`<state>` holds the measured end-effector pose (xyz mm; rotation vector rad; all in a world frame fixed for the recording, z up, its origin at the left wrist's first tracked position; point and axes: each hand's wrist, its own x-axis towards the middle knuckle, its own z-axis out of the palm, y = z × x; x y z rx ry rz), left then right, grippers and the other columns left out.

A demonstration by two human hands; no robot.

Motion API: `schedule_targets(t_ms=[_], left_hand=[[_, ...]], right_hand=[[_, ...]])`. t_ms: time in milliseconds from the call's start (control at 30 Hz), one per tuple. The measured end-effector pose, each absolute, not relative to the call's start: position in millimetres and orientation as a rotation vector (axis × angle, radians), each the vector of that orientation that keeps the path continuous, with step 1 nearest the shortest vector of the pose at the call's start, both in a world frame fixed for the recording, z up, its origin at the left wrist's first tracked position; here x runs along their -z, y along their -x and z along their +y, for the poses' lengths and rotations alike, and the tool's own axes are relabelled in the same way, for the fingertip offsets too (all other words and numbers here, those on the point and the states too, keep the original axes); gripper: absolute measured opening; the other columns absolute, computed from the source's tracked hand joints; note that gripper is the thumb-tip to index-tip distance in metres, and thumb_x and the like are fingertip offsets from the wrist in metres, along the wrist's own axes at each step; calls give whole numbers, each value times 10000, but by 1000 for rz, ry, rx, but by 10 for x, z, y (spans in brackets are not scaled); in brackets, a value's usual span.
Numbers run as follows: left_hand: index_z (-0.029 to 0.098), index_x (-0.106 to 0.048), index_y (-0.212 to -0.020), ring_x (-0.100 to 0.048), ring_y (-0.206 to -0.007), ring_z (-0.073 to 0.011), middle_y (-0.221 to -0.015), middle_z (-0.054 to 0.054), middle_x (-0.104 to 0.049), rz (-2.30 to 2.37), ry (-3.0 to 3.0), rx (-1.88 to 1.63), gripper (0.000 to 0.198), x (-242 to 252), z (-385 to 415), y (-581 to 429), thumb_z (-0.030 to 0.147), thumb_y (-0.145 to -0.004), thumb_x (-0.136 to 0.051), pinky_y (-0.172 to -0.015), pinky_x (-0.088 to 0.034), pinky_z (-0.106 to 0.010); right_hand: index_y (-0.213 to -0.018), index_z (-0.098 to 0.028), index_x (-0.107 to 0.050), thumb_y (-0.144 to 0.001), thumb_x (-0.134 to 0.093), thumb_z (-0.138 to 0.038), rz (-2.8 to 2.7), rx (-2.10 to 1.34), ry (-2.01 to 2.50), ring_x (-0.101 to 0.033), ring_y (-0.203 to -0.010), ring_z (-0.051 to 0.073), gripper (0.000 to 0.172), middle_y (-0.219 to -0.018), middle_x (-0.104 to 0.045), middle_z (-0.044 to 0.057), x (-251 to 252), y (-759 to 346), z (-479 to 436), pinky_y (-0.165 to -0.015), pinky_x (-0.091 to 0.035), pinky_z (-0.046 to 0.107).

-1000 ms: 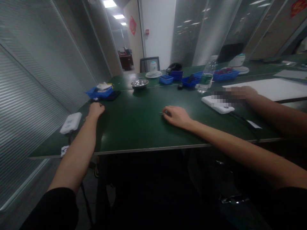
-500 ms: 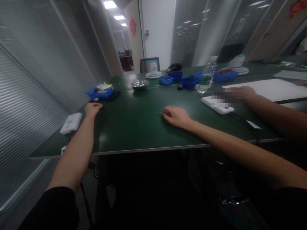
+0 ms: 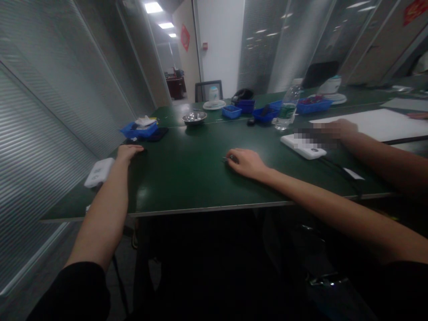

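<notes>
My right hand (image 3: 248,163) rests on the green table (image 3: 180,178), its fingers curled round a small dark thing (image 3: 235,158). A thin greyish tip (image 3: 224,159) pokes out to the left of the fingers; the kind of thing is hidden by the hand. At the left, my left hand (image 3: 129,153) lies low over the table with its fingers stretched to the right. It is just in front of a blue basket (image 3: 138,130) with white tissue in it and a flat black object (image 3: 158,134). A white box-shaped device (image 3: 99,172) lies left of my left forearm.
Further back stand a metal bowl (image 3: 194,117), a blue tray (image 3: 232,112) and a water bottle (image 3: 288,107). At the right, another person's hand (image 3: 344,129), partly blurred out, is over a white device (image 3: 302,147) with a black cable. White paper (image 3: 377,122) lies beyond it.
The fingers of my left hand have straightened from a bent, pinched shape and point right. My right hand stays where it was, with the small dark thing in it.
</notes>
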<state>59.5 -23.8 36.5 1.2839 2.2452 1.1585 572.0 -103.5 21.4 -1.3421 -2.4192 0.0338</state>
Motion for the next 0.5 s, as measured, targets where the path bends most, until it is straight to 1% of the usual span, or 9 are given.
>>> schedule_targets(t_ms=[100,233,367,500], left_hand=[[123,-804,-909,-569,-677,-161,-711,-37,-694,2217,-1160,-1211,396,-327,-179,-499,319,-595,-945,-628,-417,-260],[148,-800,-850,-581,-711,-178,-725,-47,-701,2196,-1165,-1178,427,-337,-182,-445,329,-511,-987,-664,-445,-273],[145,-791,-803,-589,-743,-187,-729,-49,-702,2175,-1151,-1198,355,-352,-193,-443,274,-534,-983,-686,-456,-282],[133,-797,-802,-582,-722,-168,-735,-48,-711,2156,-1154,-1203,295,-324,-175,-423,201,-564,-958,-674,-450,-272]], right_hand=[[-1180,-228,-702,-1027,-535,-387,-2416,-23,1350,-649,-861,220,277,-1078,-741,80,-202,-5720,-1023,-686,-394,309],[-1193,-233,-700,-1023,-540,-380,-2411,-25,1348,-652,-868,221,276,-1074,-744,74,-193,-5721,-1017,-686,-395,304],[-1187,-230,-701,-1028,-533,-384,-2417,-31,1348,-648,-860,218,277,-1085,-745,77,-202,-5719,-1022,-692,-399,307],[-1177,-223,-701,-1024,-537,-374,-2420,-35,1350,-646,-864,219,270,-1068,-743,79,-227,-5714,-1040,-698,-400,309]])
